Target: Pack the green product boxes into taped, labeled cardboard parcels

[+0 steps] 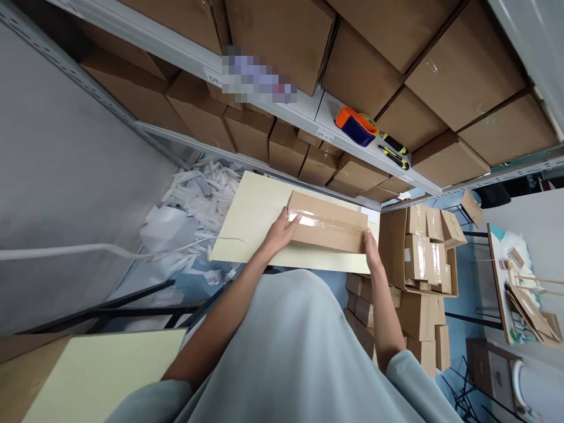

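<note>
A long brown cardboard box (328,226), with clear tape along its length, is between my two hands over the pale yellow tabletop (247,217). My left hand (281,231) grips its left end, the thumb lying on the taped top face. At the right end, my right hand (371,247) holds the short side with its fingers against the edge. A white sheet (369,215) shows partly at the table's back right corner, behind the box.
Shelves of cartons (282,26) rise behind the table. A tape dispenser (356,126) and cutters (394,157) lie on the shelf edge. White scraps (194,205) cover the floor at left. A large open carton of boxes (392,241) stands right. A white cable (110,249) crosses left.
</note>
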Action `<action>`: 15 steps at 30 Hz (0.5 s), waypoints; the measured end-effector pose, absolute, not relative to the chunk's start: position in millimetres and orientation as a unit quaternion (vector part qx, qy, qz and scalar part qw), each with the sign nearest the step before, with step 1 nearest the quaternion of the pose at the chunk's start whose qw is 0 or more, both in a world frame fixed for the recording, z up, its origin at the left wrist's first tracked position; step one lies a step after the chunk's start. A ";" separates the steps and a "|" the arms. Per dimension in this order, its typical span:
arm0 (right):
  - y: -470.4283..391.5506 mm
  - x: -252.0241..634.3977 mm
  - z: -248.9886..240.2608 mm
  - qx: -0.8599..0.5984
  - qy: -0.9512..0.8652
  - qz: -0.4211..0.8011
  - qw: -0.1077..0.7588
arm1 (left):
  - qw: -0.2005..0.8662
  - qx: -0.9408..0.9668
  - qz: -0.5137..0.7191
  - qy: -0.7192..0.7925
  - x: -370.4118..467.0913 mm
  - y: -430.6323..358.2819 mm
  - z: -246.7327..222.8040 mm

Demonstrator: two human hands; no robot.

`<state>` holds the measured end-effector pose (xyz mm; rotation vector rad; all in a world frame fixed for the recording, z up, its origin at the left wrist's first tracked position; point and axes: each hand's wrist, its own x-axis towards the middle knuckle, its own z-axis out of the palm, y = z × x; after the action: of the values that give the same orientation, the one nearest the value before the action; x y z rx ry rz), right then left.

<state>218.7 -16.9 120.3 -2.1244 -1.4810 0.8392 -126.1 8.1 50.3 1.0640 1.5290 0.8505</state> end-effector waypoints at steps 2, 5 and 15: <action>-22.1 207.2 121.4 -0.759 -0.468 0.358 0.278 | 0.540 0.446 0.357 0.618 -128.6 4.8 57.0; -27.0 190.0 121.4 -0.735 -0.401 0.406 0.366 | 0.527 0.472 0.381 0.595 -141.0 7.0 65.6; -89.7 162.2 92.5 -0.695 -0.426 0.369 0.447 | 0.530 0.438 0.455 0.566 -189.1 -31.2 48.2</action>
<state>162.2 -89.7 92.5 -1.7196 -1.0551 0.9136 -189.1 -31.2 48.2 1.0457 1.3511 1.0855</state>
